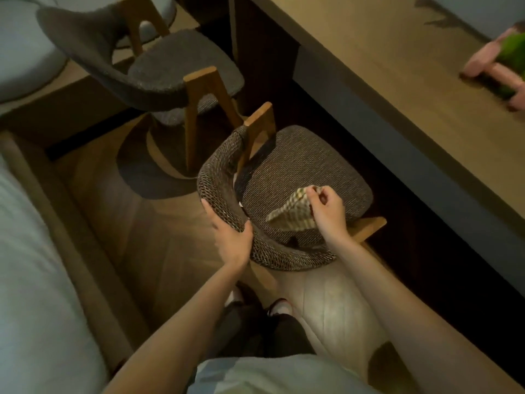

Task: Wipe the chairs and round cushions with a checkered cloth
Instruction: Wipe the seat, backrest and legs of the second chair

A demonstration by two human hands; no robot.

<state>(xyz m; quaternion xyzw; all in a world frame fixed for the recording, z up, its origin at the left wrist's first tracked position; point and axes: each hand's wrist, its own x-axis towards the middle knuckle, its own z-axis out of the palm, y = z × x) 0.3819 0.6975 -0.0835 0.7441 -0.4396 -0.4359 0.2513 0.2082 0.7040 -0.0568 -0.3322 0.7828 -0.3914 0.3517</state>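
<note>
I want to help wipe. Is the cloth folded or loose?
Loose: the right hand pinches the checkered cloth at its top; it drapes down.

Two grey chairs stand on the wooden floor point(127, 223): the near chair point(306, 166) and the far chair point(181, 61). A pink-and-green object point(494, 69) lies on the tabletop point(383, 66).

I see both arms bare from the lower edge of my feed: the left forearm point(181, 317) runs to the left hand point(233, 237), the right forearm point(397, 294) to the right hand point(326, 214). The shirt point(270, 376) is pale bluish-white with faint bands of lighter and greyer tone. Below it are dark trousers point(255, 331), nearly black in this dim light. The right shoe point(280, 306) is white-toed with a reddish edge. The left shoe point(235, 295) is mostly hidden by the forearm.
</note>
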